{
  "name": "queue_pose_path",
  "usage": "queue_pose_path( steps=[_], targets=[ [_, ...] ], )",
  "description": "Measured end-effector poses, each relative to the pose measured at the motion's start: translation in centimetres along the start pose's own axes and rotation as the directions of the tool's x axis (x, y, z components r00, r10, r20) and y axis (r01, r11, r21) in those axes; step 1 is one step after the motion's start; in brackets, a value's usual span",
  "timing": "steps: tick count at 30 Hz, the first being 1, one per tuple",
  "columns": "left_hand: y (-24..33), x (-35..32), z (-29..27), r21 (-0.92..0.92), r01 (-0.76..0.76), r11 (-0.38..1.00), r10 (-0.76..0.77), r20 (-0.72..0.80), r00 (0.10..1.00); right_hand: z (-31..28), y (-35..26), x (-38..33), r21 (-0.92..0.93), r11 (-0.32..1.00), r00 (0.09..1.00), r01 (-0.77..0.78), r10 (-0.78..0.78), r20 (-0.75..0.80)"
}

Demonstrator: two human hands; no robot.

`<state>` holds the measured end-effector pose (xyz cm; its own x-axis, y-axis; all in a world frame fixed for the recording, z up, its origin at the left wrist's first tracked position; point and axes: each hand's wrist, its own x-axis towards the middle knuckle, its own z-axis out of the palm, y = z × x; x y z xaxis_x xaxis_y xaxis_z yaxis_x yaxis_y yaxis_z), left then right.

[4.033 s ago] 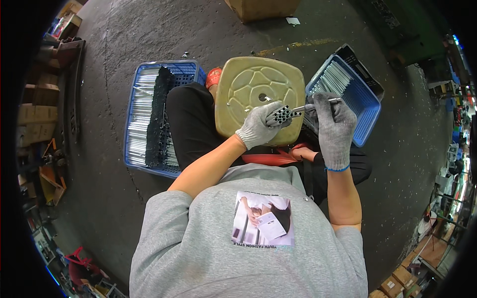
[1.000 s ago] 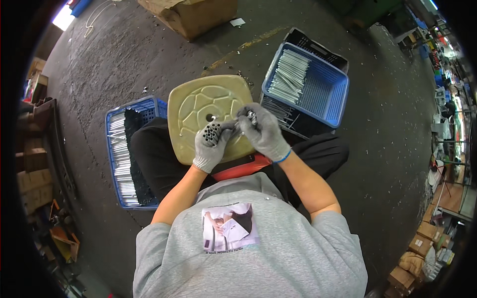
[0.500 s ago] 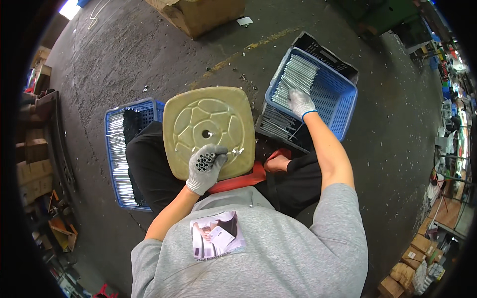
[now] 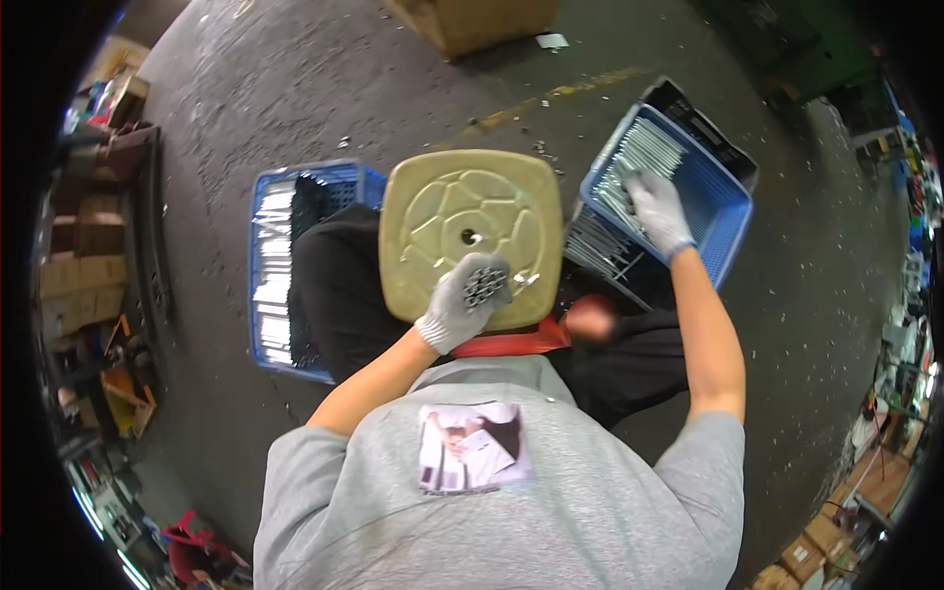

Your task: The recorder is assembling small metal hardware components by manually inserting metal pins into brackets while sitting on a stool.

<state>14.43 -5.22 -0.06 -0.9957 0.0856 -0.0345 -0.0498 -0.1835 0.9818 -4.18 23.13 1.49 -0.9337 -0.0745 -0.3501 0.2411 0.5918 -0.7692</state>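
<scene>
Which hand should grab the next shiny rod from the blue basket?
Probably the right hand. It already rests on the metal rods in the blue basket on the right side. The left hand is full, gripping a bundle of rods over the yellow stool.

Cardboard box (image 4: 479, 22): brown, floor, top centre.
Paper slip (image 4: 552, 40): white, beside it.
Stacked cartons (image 4: 71, 265): brown, left edge.

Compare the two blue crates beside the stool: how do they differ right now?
The left crate lies by the person's left leg, its rods in a long row, with no hand in it. The right crate sits tilted on a black crate, its rods heaped at one end, with the right hand reaching in. Both are blue plastic and hold thin metal rods.
</scene>
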Motion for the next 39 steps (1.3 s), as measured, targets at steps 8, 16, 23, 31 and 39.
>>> queue_pose_path(
  steps=[8, 16, 23, 31, 39],
  targets=[
    [-0.9, 0.4, -0.1, 0.183, -0.206, 0.961, 0.209, 0.004, 0.978, 2.5, -11.0, -14.9, 0.554, 0.795, 0.959, 0.247, -0.283, -0.021],
    [-0.3, 0.2, -0.1, 0.281, -0.256, 0.925, 0.274, -0.027, 0.961, 6.4, -12.7, -17.0, 0.574, 0.751, 0.945, 0.326, -0.271, -0.183],
    [-0.1, 0.2, 0.0, 0.281, -0.257, 0.925, 0.265, 0.010, 0.964, 6.3, -12.6, -17.5, 0.507, 0.799, 0.946, 0.322, -0.256, -0.198],
    [-0.1, 0.3, 0.4, 0.274, -0.266, 0.924, 0.288, -0.043, 0.957, 6.8, -13.1, -18.4, -0.025, 0.722, 0.699, 0.692, -0.677, -0.231],
    [-1.5, 0.6, 0.6, 0.181, -0.285, 0.941, 0.304, -0.085, 0.949, 6.6, -14.0, -19.0, 0.088, 0.712, 0.686, 0.697, -0.626, -0.370]
  ],
)
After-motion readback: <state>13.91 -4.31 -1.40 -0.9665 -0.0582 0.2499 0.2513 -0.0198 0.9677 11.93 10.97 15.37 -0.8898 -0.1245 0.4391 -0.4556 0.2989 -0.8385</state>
